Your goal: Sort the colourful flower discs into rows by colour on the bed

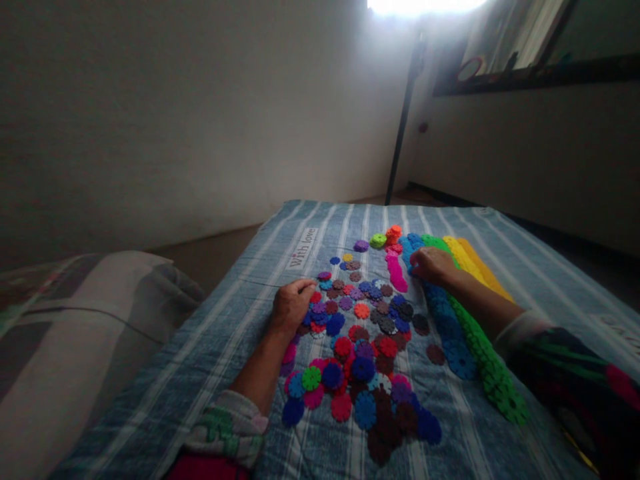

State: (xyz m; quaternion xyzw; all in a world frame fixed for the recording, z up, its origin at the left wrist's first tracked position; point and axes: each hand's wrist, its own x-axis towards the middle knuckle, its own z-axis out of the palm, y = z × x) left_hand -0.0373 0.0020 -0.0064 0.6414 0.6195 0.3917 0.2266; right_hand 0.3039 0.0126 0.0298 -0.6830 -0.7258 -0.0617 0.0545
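Many notched plastic discs in mixed colours, among them an orange-red disc [361, 311], lie loose in the middle of the striped cloth [240, 320]. My left hand [294, 305] is at the left edge of this pile, fingers pressed together; what they hold, if anything, is hidden. At the upper end of the blue row [443, 317] is my right hand [431, 265], its fingers closed and partly hidden. Overlapping discs also form a green row [483, 353], a yellow row [467, 260] and a shorter pink row [397, 272].
Small heaps of orange [394, 235], lime [379, 241] and purple discs [361, 246] sit toward the far edge. A lamp stand [403, 133] rises behind the cloth-covered surface. Pale fabric [100, 333] lies at the left.
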